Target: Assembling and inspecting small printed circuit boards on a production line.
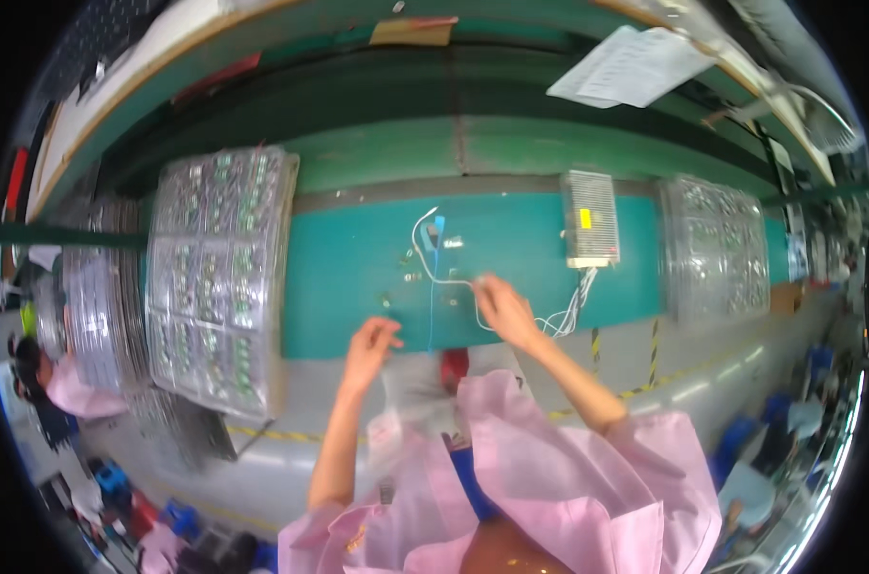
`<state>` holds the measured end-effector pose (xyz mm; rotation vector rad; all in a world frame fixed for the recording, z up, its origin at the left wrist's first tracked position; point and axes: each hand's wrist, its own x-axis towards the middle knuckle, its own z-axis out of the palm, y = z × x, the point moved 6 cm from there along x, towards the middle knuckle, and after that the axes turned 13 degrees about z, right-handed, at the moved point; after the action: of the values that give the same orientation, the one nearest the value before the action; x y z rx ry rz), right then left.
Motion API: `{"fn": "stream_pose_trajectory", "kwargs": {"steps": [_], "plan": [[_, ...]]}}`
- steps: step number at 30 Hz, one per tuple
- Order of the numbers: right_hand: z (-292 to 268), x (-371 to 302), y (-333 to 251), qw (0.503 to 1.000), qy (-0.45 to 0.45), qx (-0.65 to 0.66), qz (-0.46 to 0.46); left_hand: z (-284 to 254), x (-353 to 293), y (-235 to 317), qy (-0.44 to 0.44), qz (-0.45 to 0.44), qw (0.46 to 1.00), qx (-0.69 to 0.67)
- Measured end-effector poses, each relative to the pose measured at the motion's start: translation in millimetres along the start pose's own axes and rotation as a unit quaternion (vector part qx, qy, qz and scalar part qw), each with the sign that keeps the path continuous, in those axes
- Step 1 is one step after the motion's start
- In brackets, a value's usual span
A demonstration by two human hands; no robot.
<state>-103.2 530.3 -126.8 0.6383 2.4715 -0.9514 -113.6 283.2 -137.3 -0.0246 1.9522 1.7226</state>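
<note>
While my right hand [501,308] is pinching white cable [418,251] left of the ribbed box [592,220], my left hand [370,346] is hovering farther left, half-curled, contents too blurred to tell; small parts [412,277] are lying unconnected.

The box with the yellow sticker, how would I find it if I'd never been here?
Find the blue-green tabletop. Near its right end, left of the clear tray stack, is a pale ridged box. Unlike that stack, it has a yellow sticker and trailing white cables.
</note>
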Motion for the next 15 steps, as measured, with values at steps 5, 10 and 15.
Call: {"fn": "stream_pose_trajectory", "kwargs": {"steps": [5,10,15], "plan": [[33,103,-31,0.995,0.026,-0.030,-0.088,43,26,-15,0.037,0.075,0.996,-0.029],[40,130,-43,0.996,0.004,-0.064,-0.056,45,29,-33,0.073,0.119,0.990,0.018],[22,65,-50,0.958,-0.079,0.175,-0.211,34,14,-43,0.105,0.195,0.975,0.004]]}}
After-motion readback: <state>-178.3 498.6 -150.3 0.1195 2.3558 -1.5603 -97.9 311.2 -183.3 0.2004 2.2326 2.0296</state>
